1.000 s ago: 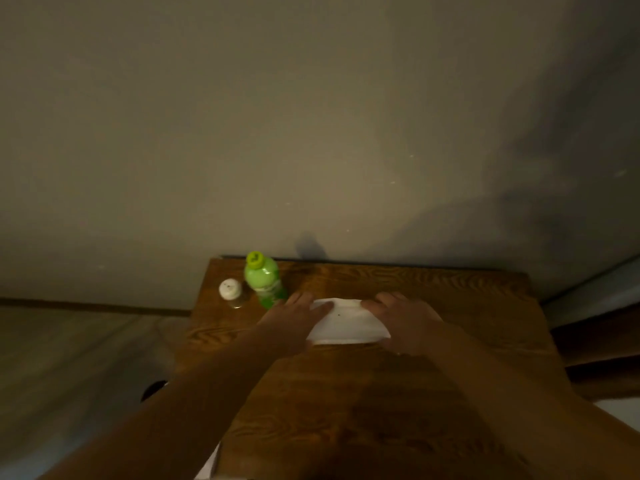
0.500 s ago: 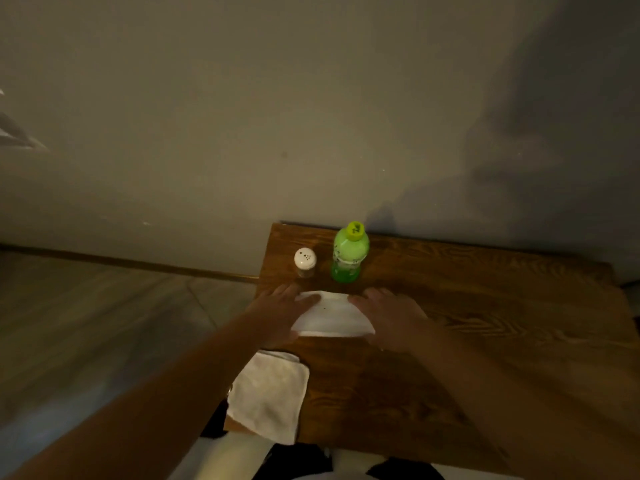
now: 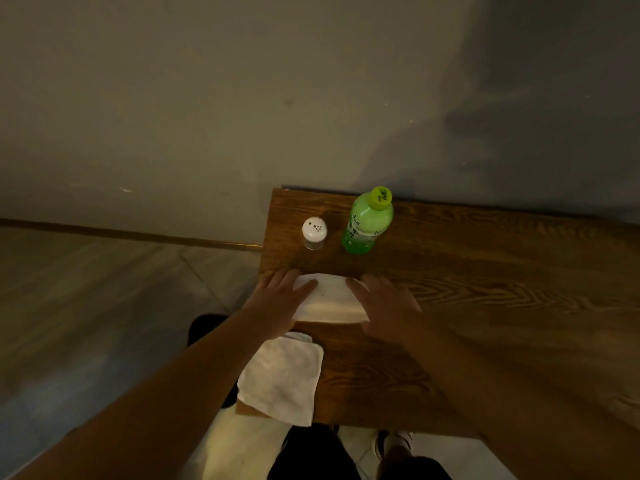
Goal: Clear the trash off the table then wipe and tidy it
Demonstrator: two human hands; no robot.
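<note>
Dim room, wooden table (image 3: 485, 306) pushed up against a plain wall (image 3: 242, 98). Both hands are flat on a white napkin (image 3: 329, 299) near the table's left edge. The left hand (image 3: 280, 303) lies palm down over the napkin's left end, fingers stretched out and a bit apart, thumb lying across the top corner. The right hand (image 3: 384, 299) does the same on the right end, fingers extended toward the wall. Neither hand is gripping or pinching anything, they just press down, so the middle strip of the napkin shows between them.

Behind the napkin stand 2 things, both upright and apart from it: a small salt shaker (image 3: 314, 233) with a white dotted top, and just to its right a green bottle (image 3: 367, 221) with a yellow-green cap, close to the wall.

Nearer the person there's a white cloth (image 3: 282, 379) on the front left corner of the table – it hangs over the edge a bit and the left forearm crosses above its upper left part. It doesn't touch the napkin as far as I can see.

Below the table edge you can make out dark trousers and a shoe (image 3: 394, 445) on a pale floor (image 3: 86, 306).
</note>
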